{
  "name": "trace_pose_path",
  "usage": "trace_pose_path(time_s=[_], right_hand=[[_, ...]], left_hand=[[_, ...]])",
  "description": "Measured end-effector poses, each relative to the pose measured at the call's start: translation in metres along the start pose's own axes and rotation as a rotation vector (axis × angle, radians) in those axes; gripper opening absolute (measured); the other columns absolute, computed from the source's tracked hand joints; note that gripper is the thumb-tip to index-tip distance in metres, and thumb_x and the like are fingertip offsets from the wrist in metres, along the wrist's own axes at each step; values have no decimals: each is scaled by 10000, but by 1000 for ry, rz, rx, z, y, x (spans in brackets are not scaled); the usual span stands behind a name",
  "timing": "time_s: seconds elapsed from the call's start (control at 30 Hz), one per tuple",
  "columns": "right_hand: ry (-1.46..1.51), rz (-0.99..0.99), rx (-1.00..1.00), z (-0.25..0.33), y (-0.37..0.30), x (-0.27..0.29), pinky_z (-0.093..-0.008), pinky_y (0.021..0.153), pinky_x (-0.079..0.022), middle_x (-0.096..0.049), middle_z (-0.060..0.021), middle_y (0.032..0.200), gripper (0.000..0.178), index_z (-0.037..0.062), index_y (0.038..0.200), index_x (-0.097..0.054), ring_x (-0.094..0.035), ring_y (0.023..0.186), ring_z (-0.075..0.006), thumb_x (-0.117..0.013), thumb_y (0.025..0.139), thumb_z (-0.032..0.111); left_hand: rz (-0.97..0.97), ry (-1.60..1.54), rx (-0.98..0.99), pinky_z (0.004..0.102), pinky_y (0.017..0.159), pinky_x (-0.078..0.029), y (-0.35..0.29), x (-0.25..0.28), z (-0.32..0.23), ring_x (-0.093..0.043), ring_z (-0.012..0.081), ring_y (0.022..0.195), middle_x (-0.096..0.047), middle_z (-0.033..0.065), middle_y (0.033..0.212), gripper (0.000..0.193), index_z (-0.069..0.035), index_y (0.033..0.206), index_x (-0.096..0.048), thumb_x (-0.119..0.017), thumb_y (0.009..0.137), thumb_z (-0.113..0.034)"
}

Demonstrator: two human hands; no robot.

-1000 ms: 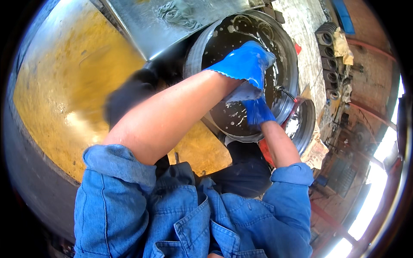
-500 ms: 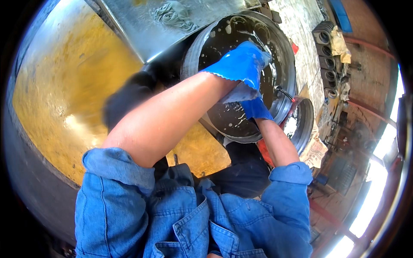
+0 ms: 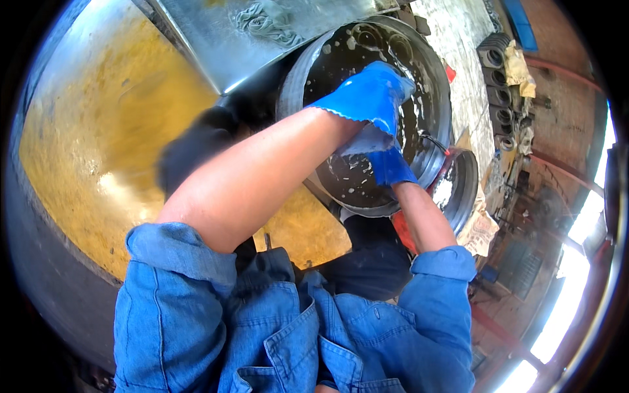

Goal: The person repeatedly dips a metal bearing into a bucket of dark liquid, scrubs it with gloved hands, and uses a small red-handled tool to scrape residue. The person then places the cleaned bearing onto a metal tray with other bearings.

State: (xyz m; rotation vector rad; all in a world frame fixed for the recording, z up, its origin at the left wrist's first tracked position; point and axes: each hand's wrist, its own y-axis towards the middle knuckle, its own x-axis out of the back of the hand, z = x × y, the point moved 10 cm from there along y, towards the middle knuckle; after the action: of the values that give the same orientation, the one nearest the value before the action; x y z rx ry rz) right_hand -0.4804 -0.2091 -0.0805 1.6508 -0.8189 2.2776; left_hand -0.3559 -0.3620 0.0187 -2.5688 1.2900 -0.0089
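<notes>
Both my hands wear blue rubber gloves and are close together over a round metal tub (image 3: 296, 75) of dark liquid with pale foam flecks. My left hand (image 3: 379, 92) reaches across from the left, its fingers curled down and closed; whatever they hold is hidden. Under its cuff lies my right hand (image 3: 391, 166), of which only the cuff and back show; the left glove hides its fingers. A thin dark rod with a red end (image 3: 434, 143) rests at the tub's right rim, beside my right hand.
A smaller round metal pan (image 3: 468, 193) adjoins the tub at the right. Grey-green cloth (image 3: 265, 23) lies on a metal tray (image 3: 196, 33) beyond. Yellow-stained surface (image 3: 98, 118) spreads left. Several dark ring-shaped metal parts (image 3: 501, 96) line the far right, near brown paper (image 3: 481, 229).
My two gloved hands have barely shifted over the tub. The foam and glints on the liquid have changed a little.
</notes>
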Motion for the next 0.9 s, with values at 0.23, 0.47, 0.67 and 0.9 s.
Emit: trace_pose_path(time_s=[0.23, 0.47, 0.67, 0.9], right_hand=[[-89, 159, -127, -16, 4, -5, -475, 860, -564, -741, -149, 1056, 259, 89, 1066, -709, -708, 1017, -371, -675, 816, 149], [-222, 118, -139, -5, 5, -4, -481, 797, -573, -735, -157, 990, 240, 134, 1039, -714, -730, 945, -356, -714, 802, 171], [319, 76, 103, -86, 9, -43, -407, 756, -555, -720, -127, 867, 105, 110, 914, -680, -723, 840, -302, -659, 821, 153], [3, 186, -1, 19, -6, 1, -423, 759, -569, -742, -125, 915, 143, 177, 928, -728, -723, 831, -323, -698, 790, 200]], left_hand=[[-62, -51, 302, 392, 1026, -493, 24, -11, 20, -648, 305, 1184, -677, 165, 1301, 618, -74, 1376, -623, -743, 861, -395], [46, 259, -37, 389, 1062, -469, 4, -7, -14, -616, 299, 1251, -652, 151, 1355, 600, -89, 1387, -618, -723, 866, -368], [61, 93, 186, 386, 1019, -497, 37, -32, 3, -645, 286, 1198, -673, 149, 1319, 588, -88, 1365, -637, -732, 854, -363], [-52, -23, 326, 387, 1008, -509, 37, -11, 29, -652, 287, 1180, -680, 153, 1303, 586, -92, 1349, -650, -727, 842, -375]])
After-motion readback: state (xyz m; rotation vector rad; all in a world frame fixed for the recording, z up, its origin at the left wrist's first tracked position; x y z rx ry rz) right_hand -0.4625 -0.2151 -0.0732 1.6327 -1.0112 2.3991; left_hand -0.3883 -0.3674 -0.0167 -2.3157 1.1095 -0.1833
